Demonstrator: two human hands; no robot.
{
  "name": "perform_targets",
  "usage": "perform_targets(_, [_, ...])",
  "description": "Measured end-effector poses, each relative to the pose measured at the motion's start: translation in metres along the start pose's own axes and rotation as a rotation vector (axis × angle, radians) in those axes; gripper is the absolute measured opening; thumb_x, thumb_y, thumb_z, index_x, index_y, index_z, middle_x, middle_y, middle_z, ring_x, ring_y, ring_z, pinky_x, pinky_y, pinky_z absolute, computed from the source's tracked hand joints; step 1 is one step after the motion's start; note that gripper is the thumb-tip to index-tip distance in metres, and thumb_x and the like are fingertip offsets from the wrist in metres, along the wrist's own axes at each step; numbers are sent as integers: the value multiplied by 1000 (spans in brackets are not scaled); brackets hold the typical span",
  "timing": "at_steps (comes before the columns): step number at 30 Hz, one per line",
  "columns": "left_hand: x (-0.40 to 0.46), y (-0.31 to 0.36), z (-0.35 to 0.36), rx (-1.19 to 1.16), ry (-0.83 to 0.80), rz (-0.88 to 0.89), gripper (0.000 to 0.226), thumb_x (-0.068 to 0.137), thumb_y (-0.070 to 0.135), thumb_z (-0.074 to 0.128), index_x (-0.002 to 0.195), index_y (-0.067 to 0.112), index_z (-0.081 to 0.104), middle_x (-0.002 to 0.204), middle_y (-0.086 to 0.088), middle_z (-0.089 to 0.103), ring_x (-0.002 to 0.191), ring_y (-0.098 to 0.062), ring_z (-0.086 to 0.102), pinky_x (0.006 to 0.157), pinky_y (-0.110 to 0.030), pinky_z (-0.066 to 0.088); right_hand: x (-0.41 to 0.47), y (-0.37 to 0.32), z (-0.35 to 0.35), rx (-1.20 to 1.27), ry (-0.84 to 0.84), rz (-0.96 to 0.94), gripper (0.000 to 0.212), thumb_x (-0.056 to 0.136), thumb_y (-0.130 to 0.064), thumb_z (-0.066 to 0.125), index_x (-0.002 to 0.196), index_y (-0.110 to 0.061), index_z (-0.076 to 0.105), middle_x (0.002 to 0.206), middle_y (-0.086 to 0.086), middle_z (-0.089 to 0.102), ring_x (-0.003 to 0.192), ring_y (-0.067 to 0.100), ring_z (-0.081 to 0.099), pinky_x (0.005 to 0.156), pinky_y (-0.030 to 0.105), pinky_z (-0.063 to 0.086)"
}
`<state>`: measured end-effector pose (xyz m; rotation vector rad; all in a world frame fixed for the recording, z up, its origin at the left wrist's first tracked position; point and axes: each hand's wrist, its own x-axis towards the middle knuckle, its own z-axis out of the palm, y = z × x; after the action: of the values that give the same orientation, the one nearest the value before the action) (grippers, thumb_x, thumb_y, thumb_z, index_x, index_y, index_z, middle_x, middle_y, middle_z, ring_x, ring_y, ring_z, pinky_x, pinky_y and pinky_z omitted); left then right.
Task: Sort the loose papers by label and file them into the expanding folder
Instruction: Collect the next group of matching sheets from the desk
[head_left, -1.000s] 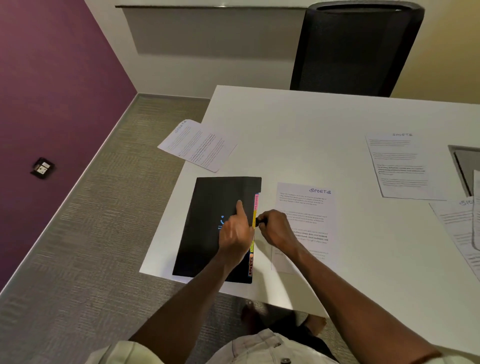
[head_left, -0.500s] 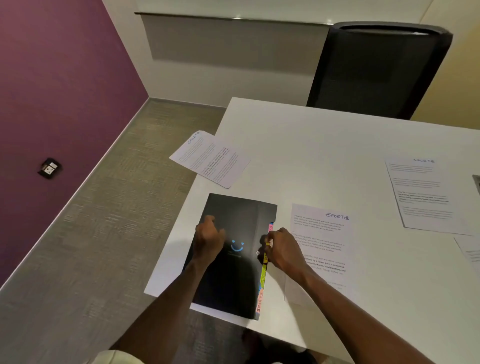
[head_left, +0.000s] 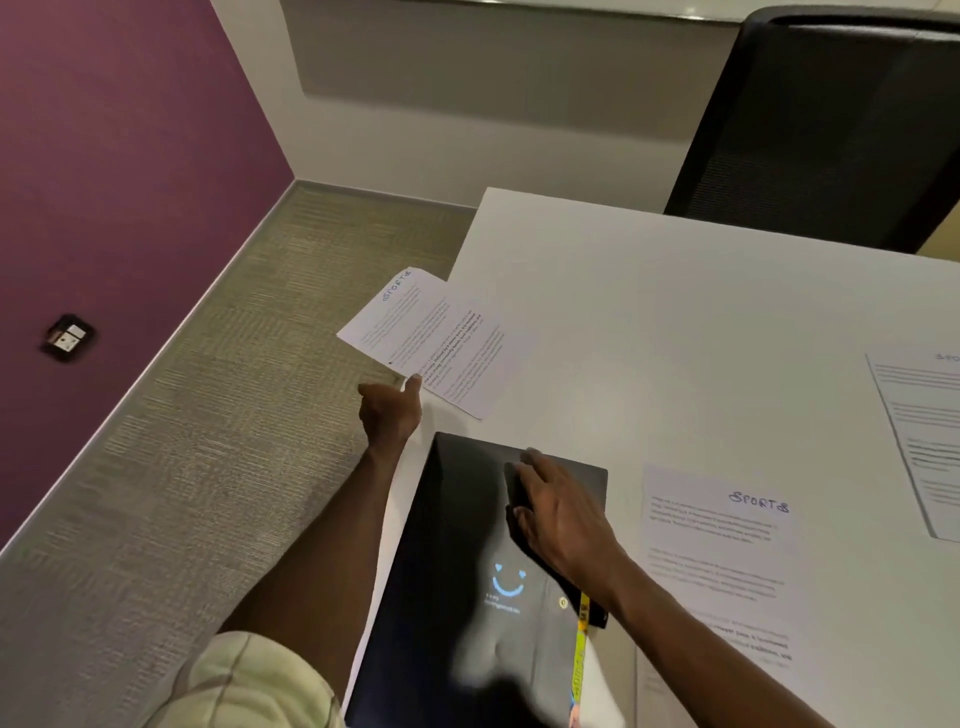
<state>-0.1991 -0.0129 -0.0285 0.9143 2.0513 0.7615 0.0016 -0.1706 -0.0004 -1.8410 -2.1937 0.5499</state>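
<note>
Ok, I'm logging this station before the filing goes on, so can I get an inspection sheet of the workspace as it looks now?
Surface: white table, seen only in part.
Job's things: black folder lying flat at the near edge, coloured tabs along its right side. One sheet marked SPORTS overhangs the table's left edge; a second sheet marked SPORTS lies right of the folder; a third sheet is cut off at the frame's right.
Clutter: nothing seen.
Hands: left hand touches the overhanging sheet's near corner; whether it pinches it cannot be told. Right hand rests open on the folder.
Cables: nothing seen.
Surroundings: black chair behind the table, purple wall with a socket, carpet.
</note>
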Motion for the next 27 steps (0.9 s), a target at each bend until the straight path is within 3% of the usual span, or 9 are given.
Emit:
perform_targets(2, [20, -1, 8, -64, -1, -74, 79, 90, 44, 67, 137, -9, 33, 134, -24, 53, 123, -38, 55, 98, -44, 50, 6, 0, 13, 19, -1, 11, 37, 80, -20, 58, 115, -11, 60, 123, 12, 58, 110, 33, 58, 87, 44, 52])
perform_targets(5, [48, -4, 18, -92, 15, -90, 72, 87, 50, 69, 127, -7, 52, 125, -19, 63, 112, -32, 63, 92, -41, 54, 2, 2, 26, 79, 37, -4, 29, 84, -19, 55, 112, -12, 59, 124, 10, 55, 110, 31, 56, 88, 39, 50])
perform_targets(8, [61, 0, 23, -183, -5, -65, 44, 89, 28, 73, 119, -3, 64, 117, -11, 68, 109, -27, 65, 85, -29, 50, -11, 7, 28, 123, 121, -15, 32, 89, -17, 56, 121, -12, 59, 127, 6, 56, 112, 23, 58, 91, 30, 52])
perform_targets(11, [66, 7, 25, -176, 54, -5, 27, 91, 17, 70, 109, -3, 69, 113, -13, 71, 103, -26, 68, 78, -27, 48, -22, 14, 20, 151, 168, 45, 35, 90, -19, 53, 124, -15, 59, 129, 3, 57, 112, 19, 59, 87, 27, 53])
perform_targets(16, [41, 28, 24, -192, 211, 210, 22, 92, 16, 64, 81, -2, 70, 80, -9, 68, 71, -15, 58, 63, -19, 39, -23, 27, 1, 229, 185, 90, 38, 90, -27, 38, 118, -15, 61, 122, -1, 59, 109, 16, 59, 90, 28, 50])
perform_targets(20, [-6, 52, 16, -259, 259, 496, 24, 92, 16, 66, 72, 3, 66, 69, -2, 62, 56, 6, 50, 57, -7, 38, -24, 37, -24, 304, 263, 98, 21, 95, -21, 45, 105, -13, 63, 103, -1, 61, 95, 16, 58, 81, 32, 48])
perform_targets(23, [-50, 64, 7, -261, 263, 679, 24, 93, 17, 67, 77, -1, 69, 75, -2, 68, 64, 9, 59, 60, -3, 41, -32, 49, -42, 338, 287, 207, 15, 94, -17, 52, 103, -14, 63, 101, 0, 64, 93, 17, 60, 80, 33, 49])
perform_targets(27, [-112, 69, 2, -239, 159, 828, 23, 96, 19, 65, 92, -3, 73, 92, -7, 74, 79, -12, 68, 65, -10, 49, -46, 74, -61, 430, 284, 317, 38, 92, -24, 59, 129, -17, 53, 126, -4, 60, 108, 12, 58, 93, 38, 51])
